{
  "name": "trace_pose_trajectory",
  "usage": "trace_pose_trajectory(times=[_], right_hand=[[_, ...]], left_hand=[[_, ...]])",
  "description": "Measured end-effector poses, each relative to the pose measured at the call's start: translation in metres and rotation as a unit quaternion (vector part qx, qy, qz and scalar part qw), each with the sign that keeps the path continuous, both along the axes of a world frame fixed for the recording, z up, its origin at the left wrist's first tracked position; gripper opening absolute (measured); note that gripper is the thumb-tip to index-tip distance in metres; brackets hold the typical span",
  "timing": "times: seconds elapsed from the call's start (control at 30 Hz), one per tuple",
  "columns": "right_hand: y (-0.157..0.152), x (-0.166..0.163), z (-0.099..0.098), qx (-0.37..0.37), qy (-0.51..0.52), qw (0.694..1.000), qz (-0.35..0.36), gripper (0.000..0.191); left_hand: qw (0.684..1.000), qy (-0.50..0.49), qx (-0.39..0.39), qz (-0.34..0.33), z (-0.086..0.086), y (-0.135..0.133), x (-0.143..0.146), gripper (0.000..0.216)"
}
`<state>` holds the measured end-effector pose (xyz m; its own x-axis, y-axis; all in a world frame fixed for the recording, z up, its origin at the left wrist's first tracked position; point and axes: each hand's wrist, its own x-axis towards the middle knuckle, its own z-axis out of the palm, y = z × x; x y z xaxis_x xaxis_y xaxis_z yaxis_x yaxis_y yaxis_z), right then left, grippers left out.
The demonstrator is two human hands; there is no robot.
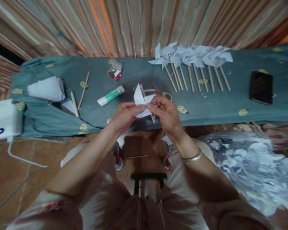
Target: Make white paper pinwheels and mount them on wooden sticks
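Observation:
Between my two hands is a white paper pinwheel (141, 99), its folded points sticking out above and below the fingers. My left hand (126, 115) pinches it from the left, thumb near the centre. From the right, my right hand (165, 110) pinches it, thumb and fingers closed at the middle. Scissors (167, 95) with yellow-green handles lie just behind my right hand, partly covered. A green and white glue stick (111, 95) rests left of the paper. Farther back stands an open small red and white box (114, 71) with small metal pieces inside.
Several finished pinwheels (194, 57) on sticks lie in a row at the back right. A dark phone (261, 87) is on the right. Stacked paper (46, 89), a loose stick (84, 90) and a white pen-like tool (74, 103) lie left. A bag of paper pieces (252, 169) stands right.

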<state>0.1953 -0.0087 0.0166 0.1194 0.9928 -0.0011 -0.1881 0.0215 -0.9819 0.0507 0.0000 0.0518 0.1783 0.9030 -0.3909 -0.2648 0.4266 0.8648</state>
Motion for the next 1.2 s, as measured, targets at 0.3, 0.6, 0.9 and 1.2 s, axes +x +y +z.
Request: trace_pose_trajectory(times=[0.3,0.6,0.9,1.2], right_hand=[[0.000,-0.001,0.002,-0.001,0.004,1.000,0.013,0.034],[-0.001,0.000,0.001,0.000,-0.003,1.000,0.015,0.033],[0.003,0.008,-0.001,0.038,-0.028,0.999,-0.005,0.029],[-0.006,0.009,0.018,0.105,-0.154,0.980,-0.074,0.009]], left_hand=[[1.000,0.014,0.004,-0.001,0.001,0.001,-0.002,0.010],[0.999,0.030,0.017,0.000,0.001,0.002,-0.002,0.008],[0.999,0.026,0.013,0.024,0.007,0.004,-0.003,0.010],[0.996,0.043,0.067,0.033,-0.003,0.003,-0.003,0.015]])
